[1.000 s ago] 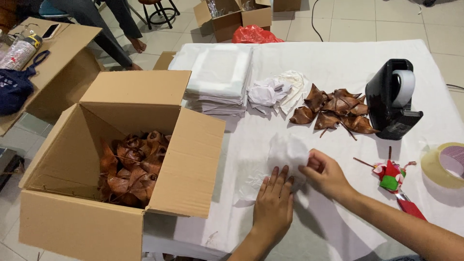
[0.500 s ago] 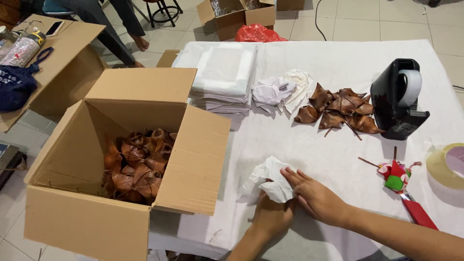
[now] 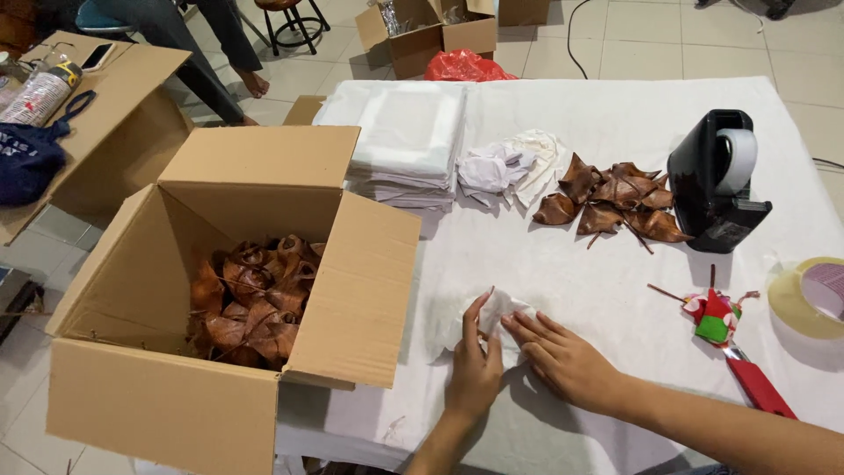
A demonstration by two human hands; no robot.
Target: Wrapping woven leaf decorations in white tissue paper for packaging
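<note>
Your left hand (image 3: 473,374) and right hand (image 3: 563,361) press flat, fingers spread, gripping nothing, on the small white tissue bundle (image 3: 503,318) well in front of the tape dispenser (image 3: 714,180); it looks light, soft and crushable, so pinch its folded edges gently.

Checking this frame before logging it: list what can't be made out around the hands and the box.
Head view:
- White bundle: contents wrapped, partly under left hand and right hand.
- Cardboard box: bottom hidden by brown dried pieces and near wall.
- Tape roll: cut by right edge.
</note>
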